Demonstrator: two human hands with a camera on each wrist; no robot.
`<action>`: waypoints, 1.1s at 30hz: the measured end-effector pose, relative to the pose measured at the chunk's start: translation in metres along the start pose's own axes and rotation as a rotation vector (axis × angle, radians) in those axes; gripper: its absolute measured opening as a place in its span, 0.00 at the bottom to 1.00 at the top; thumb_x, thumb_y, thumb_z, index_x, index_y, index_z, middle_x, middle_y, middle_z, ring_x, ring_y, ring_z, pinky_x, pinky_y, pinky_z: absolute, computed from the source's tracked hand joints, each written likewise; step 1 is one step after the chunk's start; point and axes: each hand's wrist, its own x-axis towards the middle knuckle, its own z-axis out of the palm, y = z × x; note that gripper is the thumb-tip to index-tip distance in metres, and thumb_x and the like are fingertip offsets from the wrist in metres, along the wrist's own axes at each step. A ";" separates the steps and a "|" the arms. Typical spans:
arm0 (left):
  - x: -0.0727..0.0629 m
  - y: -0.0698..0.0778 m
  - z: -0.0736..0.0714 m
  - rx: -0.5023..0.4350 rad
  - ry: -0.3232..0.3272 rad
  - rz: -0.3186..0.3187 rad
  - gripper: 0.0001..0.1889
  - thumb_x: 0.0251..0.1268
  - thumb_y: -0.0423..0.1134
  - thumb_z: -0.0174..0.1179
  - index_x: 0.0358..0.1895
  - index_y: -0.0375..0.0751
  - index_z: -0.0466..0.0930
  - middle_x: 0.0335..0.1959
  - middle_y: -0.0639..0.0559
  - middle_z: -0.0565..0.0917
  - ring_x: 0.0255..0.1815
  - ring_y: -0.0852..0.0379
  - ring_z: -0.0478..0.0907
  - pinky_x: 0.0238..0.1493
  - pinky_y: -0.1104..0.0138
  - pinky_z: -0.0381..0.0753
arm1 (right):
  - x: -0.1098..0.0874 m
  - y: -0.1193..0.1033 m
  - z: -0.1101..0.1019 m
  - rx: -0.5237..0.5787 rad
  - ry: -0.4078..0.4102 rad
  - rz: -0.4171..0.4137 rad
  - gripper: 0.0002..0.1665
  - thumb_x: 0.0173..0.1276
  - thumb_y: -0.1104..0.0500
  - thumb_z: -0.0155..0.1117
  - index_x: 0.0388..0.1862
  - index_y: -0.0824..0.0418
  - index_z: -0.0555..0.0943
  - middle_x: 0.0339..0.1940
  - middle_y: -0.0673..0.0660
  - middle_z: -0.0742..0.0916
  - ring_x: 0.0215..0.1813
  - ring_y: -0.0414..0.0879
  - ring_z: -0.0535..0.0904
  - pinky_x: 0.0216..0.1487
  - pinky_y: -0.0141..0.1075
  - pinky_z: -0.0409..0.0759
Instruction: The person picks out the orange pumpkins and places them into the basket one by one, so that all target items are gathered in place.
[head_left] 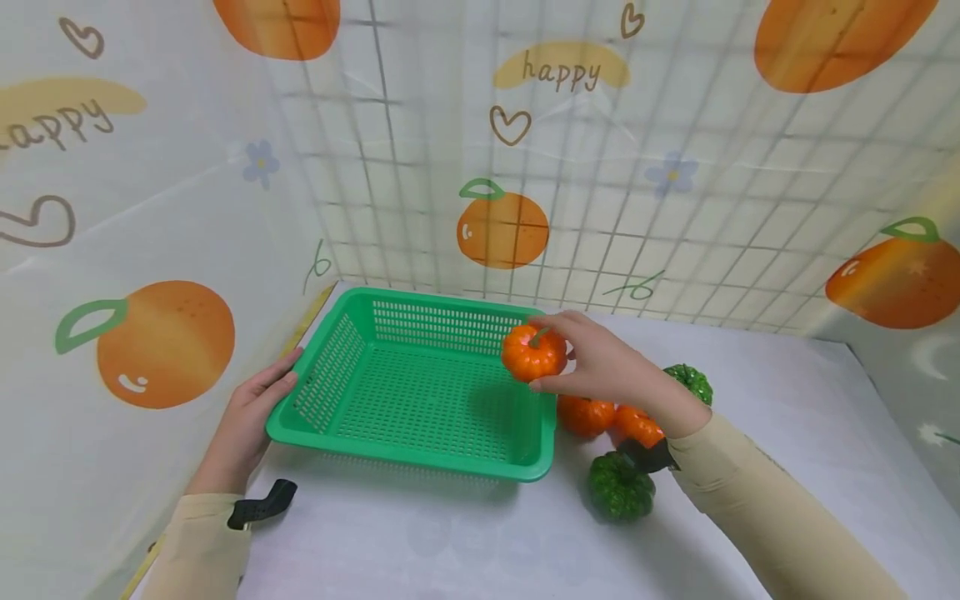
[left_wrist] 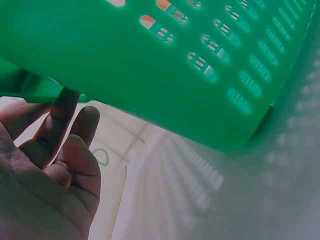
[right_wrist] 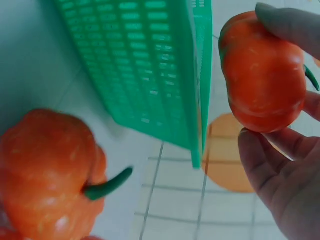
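A small orange pumpkin (head_left: 534, 352) with a green stem is pinched between the thumb and fingers of my right hand (head_left: 600, 360), above the right rim of a green plastic basket (head_left: 420, 462). The right wrist view shows the held pumpkin (right_wrist: 265, 75) next to the basket's perforated wall (right_wrist: 135, 65). My left hand (head_left: 243, 421) grips the basket's left rim. In the left wrist view, fingers (left_wrist: 60, 112) bend up under that rim. No objects lie inside the basket.
Right of the basket sit two more orange pumpkins (head_left: 585, 415) (head_left: 637, 425), a dark green pumpkin (head_left: 621, 487) nearer the front, and another green one (head_left: 688, 382) partly hidden behind my right forearm. A sheet-covered wire grid (head_left: 600, 250) stands behind the white table (head_left: 390, 542).
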 end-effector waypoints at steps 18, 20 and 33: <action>-0.001 0.001 0.000 0.008 0.005 0.004 0.30 0.76 0.46 0.55 0.76 0.44 0.62 0.79 0.49 0.55 0.77 0.52 0.50 0.56 0.77 0.73 | 0.073 -0.043 0.022 -0.085 -0.072 -0.115 0.49 0.54 0.44 0.78 0.73 0.52 0.69 0.68 0.56 0.72 0.63 0.48 0.70 0.56 0.40 0.77; -0.001 0.001 0.000 0.012 0.008 -0.003 0.30 0.76 0.47 0.55 0.76 0.44 0.62 0.79 0.49 0.55 0.77 0.52 0.50 0.55 0.77 0.73 | 0.082 -0.048 0.029 -0.075 -0.097 -0.113 0.48 0.54 0.45 0.78 0.72 0.51 0.69 0.68 0.55 0.72 0.61 0.46 0.71 0.53 0.36 0.78; -0.001 0.000 -0.001 -0.007 0.002 -0.009 0.29 0.76 0.46 0.54 0.76 0.46 0.63 0.78 0.52 0.56 0.76 0.56 0.52 0.55 0.77 0.74 | 0.129 -0.078 0.082 -0.092 -0.239 -0.229 0.45 0.55 0.50 0.78 0.71 0.53 0.70 0.60 0.49 0.76 0.54 0.41 0.71 0.53 0.31 0.74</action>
